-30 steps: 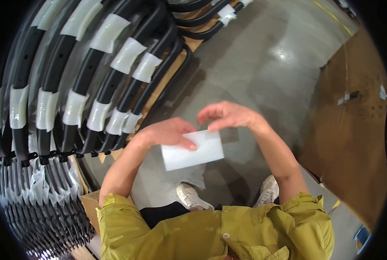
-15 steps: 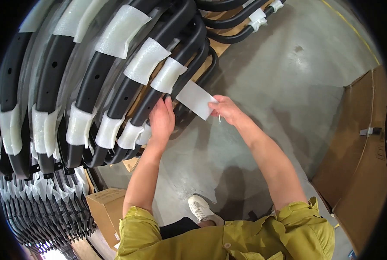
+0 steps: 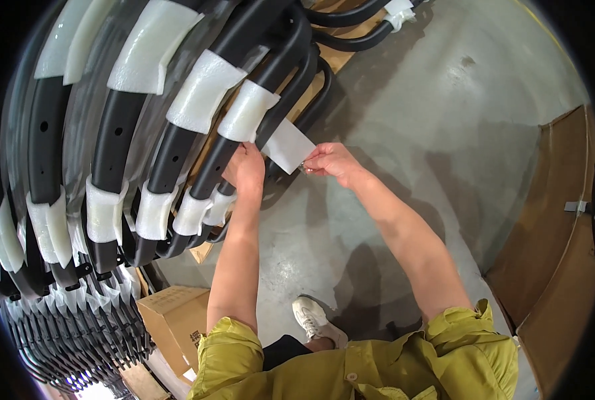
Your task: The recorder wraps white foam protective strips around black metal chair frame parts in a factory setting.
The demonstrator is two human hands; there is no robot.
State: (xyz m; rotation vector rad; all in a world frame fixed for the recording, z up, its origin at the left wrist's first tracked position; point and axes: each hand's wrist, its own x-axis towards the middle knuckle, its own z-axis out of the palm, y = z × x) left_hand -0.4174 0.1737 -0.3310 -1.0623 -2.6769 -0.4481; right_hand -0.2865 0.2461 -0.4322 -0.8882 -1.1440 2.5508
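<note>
My right hand (image 3: 334, 163) is closed in a pinch on the lower right corner of a flat white sheet (image 3: 289, 147). A small bit of something I cannot make out shows at its fingertips. The sheet's upper left part reaches against the black bent tubes. My left hand (image 3: 247, 170) is up against a black tube (image 3: 214, 163), just below a white foam wrap (image 3: 247, 110). Its fingers pass behind the tube and are mostly hidden, so their hold does not show. More black tubes stand in a row to the left, with white foam wraps (image 3: 104, 212) around them.
A brown cardboard box (image 3: 174, 320) stands at lower left, beside a stack of dark tubes (image 3: 77, 340). Tall cardboard (image 3: 544, 247) rises on the right. More bent tubes (image 3: 357, 40) lie at the top over brown board. My shoe (image 3: 311, 320) is on the grey floor.
My left hand has gone further behind the tube, its fingers now more hidden. My right hand and the sheet have shifted slightly left. The view has shifted, with the tube row now further left.
</note>
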